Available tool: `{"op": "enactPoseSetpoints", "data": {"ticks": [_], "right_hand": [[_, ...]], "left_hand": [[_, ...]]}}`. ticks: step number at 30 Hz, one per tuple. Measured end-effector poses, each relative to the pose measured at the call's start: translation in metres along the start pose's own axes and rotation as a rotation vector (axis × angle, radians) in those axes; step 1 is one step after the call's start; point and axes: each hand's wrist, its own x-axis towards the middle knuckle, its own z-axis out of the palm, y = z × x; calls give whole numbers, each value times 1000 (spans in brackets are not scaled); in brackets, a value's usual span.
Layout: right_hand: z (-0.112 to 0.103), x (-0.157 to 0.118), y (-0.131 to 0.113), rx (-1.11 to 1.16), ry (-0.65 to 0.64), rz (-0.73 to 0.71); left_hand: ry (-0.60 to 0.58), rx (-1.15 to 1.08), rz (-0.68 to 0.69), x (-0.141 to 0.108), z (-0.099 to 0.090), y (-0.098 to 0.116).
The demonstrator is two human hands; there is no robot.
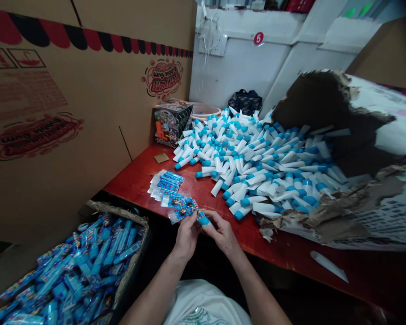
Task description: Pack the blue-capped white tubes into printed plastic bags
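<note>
My left hand [186, 235] and my right hand [224, 231] meet at the table's front edge, fingers closed. Between them is a blue-capped tube [203, 219], partly hidden by the fingers, with a colourful printed wrapper at its upper end. Just beyond my left hand, printed plastic wrappers [184, 207] lie on the table, and a fanned stack of blue wrappers [169, 184] spreads behind them. To the right, a large heap of white tubes [246, 158] with blue caps covers the table.
A torn carton [385, 189] lies on its side at the right, tubes spilling from it. At lower left, an open box [144, 221] holds many wrapped tubes [88, 266]. Tall cardboard [98, 90] walls the left. A toy box [172, 122] and pink basin [211, 109] stand behind.
</note>
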Motion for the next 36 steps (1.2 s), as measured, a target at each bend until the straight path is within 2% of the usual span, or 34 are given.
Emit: {"op": "enactPoseSetpoints", "data": {"ticks": [11, 19, 23, 27, 30, 33, 36], "right_hand": [[7, -5, -2, -303, 110, 38], [15, -13, 5, -223, 107, -5], [20, -27, 13, -216, 155, -21], [21, -32, 14, -53, 208, 79], [21, -30, 14, 202, 162, 205], [21, -28, 16, 413, 135, 268], [21, -27, 15, 454, 140, 282]], "left_hand": [[49, -138, 22, -7, 10, -14], [133, -61, 73, -8, 5, -20], [91, 9, 98, -7, 3, -21], [38, 46, 74, -8, 5, -20], [18, 94, 54, -10, 6, -19], [-21, 177, 37, -11, 4, -20], [-46, 230, 19, -11, 1, -23]]}}
